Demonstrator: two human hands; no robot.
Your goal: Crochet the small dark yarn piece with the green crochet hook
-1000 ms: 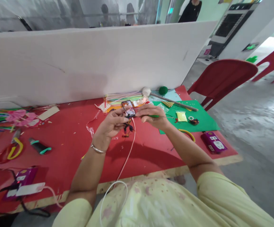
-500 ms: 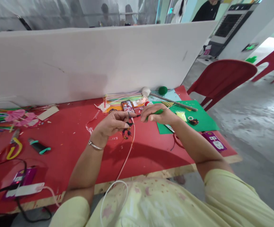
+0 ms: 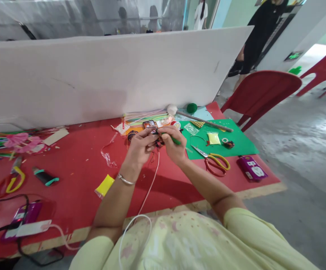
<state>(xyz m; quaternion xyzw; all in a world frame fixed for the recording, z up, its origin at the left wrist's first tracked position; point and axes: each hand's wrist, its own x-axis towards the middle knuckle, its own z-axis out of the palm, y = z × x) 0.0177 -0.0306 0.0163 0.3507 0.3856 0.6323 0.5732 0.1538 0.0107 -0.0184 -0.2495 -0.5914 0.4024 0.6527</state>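
Note:
My left hand (image 3: 140, 147) is closed, its fingertips pinching a small dark piece with orange bits (image 3: 157, 142), perhaps knotted cord; its exact kind is too small to tell. My right hand (image 3: 175, 142) meets it from the other side, wrapped around a slim green-handled tool (image 3: 175, 140). The tool's tip is hidden among the fingers. Just behind the hands lies a phone (image 3: 149, 124), partly covered, with a white cable (image 3: 151, 183) running down from the hands' area toward my lap. Scissors (image 3: 214, 162) with red and yellow handles rest right of my right forearm.
A green sheet (image 3: 236, 139) holds a yellow packet (image 3: 214, 138) and a stick (image 3: 208, 119). On the red table (image 3: 75, 180) are another yellow packet (image 3: 105, 185), a cutter (image 3: 45, 176), pliers (image 3: 15, 174) and a purple power socket (image 3: 251, 168). A white board (image 3: 109, 75) stands behind.
My right hand has moved left with the green-handled tool, up to the piece in my left hand. My left hand has shifted slightly right. The scissors and yellow packet have come into view.

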